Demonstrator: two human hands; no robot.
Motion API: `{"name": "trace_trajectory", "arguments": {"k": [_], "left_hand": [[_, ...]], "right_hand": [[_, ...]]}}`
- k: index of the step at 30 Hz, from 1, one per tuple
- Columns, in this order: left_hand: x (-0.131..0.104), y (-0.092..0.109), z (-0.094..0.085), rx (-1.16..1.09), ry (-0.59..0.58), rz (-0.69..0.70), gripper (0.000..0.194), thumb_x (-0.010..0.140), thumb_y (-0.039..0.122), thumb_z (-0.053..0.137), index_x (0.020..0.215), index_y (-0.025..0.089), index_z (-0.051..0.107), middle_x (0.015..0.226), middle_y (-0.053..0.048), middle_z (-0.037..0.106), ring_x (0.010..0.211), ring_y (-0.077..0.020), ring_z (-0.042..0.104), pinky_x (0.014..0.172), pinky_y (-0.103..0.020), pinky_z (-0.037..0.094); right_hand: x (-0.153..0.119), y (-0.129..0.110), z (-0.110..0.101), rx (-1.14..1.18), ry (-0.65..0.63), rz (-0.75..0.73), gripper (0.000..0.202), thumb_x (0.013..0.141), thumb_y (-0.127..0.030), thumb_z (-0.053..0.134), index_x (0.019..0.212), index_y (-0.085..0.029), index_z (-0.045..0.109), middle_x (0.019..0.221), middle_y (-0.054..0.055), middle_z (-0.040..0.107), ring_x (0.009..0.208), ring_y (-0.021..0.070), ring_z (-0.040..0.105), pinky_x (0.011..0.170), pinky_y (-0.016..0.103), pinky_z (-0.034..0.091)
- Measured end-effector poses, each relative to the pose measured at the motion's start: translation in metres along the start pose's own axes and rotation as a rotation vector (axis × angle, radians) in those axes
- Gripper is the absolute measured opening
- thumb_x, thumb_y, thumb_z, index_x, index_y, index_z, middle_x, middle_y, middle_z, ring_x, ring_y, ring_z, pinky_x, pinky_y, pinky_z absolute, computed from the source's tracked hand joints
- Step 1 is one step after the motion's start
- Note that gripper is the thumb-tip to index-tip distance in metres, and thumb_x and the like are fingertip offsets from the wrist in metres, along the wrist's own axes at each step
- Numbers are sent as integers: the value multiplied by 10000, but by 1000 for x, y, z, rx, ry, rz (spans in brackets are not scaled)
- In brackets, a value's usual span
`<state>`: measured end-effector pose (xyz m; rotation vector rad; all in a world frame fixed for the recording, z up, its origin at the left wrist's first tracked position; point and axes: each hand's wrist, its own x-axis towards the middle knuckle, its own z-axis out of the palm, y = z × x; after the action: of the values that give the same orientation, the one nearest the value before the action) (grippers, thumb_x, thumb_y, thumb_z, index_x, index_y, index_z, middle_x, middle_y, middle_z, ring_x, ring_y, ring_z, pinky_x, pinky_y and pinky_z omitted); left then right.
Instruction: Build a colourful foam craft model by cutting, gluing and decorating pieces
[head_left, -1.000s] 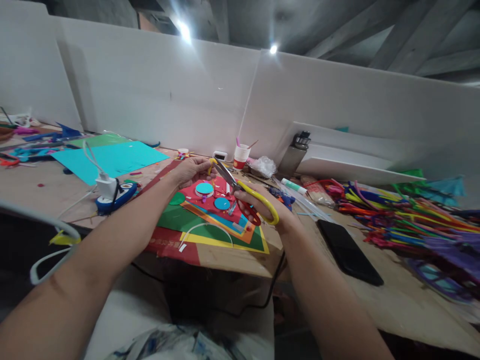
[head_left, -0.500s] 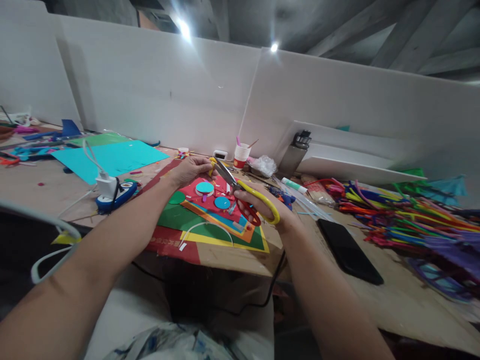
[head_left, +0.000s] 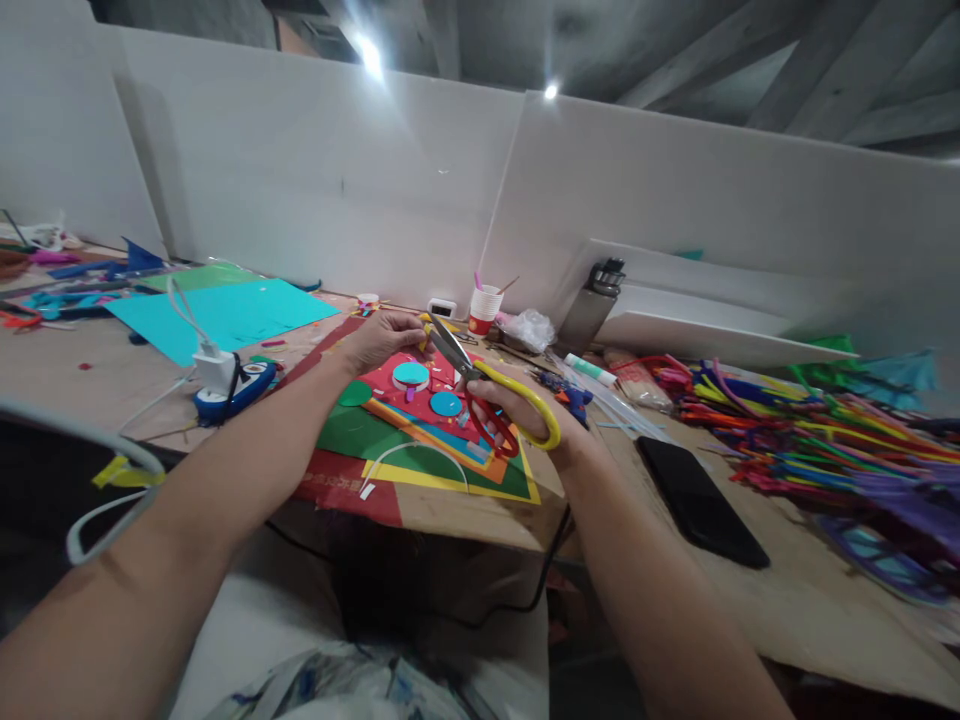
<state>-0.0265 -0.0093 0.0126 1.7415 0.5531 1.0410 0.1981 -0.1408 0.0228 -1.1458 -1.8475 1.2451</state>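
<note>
Holding Scissors [head_left: 472, 372] at a Yellow Piece [head_left: 427, 329]

Head view, hands. The left hand [head_left: 384, 338] pinches the yellow piece between thumb and fingers; the forearm extends in from the lower left. The right hand [head_left: 511, 405] grips the scissors, with fingers curled through the handles. The yellow handle lies uppermost and the red handle below it, the two standing apart. The blades point up and to the left, with the tips just beside the yellow piece. Contact between blade and piece cannot be told.

Head view, work area. Scissors and yellow piece are both held above the table [head_left: 82, 370], over the far part of the layered sheets. The red sheet [head_left: 421, 413] lies on top and bears a blue disc [head_left: 445, 404] and a round white part with a blue top [head_left: 411, 374]. Orange [head_left: 496, 468], green [head_left: 349, 437] and yellow [head_left: 397, 476] sheets show beneath.

Head view, surroundings. Beyond the sheets stand the cups [head_left: 486, 308], near a clear bag [head_left: 527, 331]. Further right are the bottle [head_left: 591, 305], the glue stick [head_left: 589, 370], the phone [head_left: 701, 500] and the bundled coloured stems [head_left: 810, 430]. At left, a charger [head_left: 214, 369] sits on the blue power strip [head_left: 251, 388], near the cyan sheet [head_left: 217, 315].
</note>
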Motion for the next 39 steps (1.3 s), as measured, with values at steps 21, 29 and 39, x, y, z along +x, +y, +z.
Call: {"name": "trace_trajectory", "arguments": {"k": [21, 29, 39], "left_hand": [[0, -3, 3, -52, 4, 14, 277, 731, 352, 776, 750, 94, 674, 735, -80, 719, 645, -153, 687, 651, -282, 564], [-1, -1, 21, -49, 43, -91, 322, 761, 412, 747, 804, 102, 671, 750, -72, 720, 651, -127, 667, 645, -252, 545], [-13, 19, 64, -30, -124, -166, 340, 737, 416, 765, 751, 90, 673, 720, -75, 714, 590, -126, 653, 556, -238, 530]], "right_hand": [[1, -1, 3, -102, 182, -91, 342, 859, -452, 555, 613, -220, 503, 487, -31, 505, 418, 113, 456, 404, 246, 358], [13, 13, 3, 108, 508, -195, 373, 767, -422, 670, 1075, -242, 558, 690, -26, 592, 476, 119, 495, 439, 258, 416], [20, 13, -1, 90, 665, -412, 566, 733, -501, 728, 1207, -264, 531, 896, 28, 634, 779, 179, 618, 656, 309, 524]]}}
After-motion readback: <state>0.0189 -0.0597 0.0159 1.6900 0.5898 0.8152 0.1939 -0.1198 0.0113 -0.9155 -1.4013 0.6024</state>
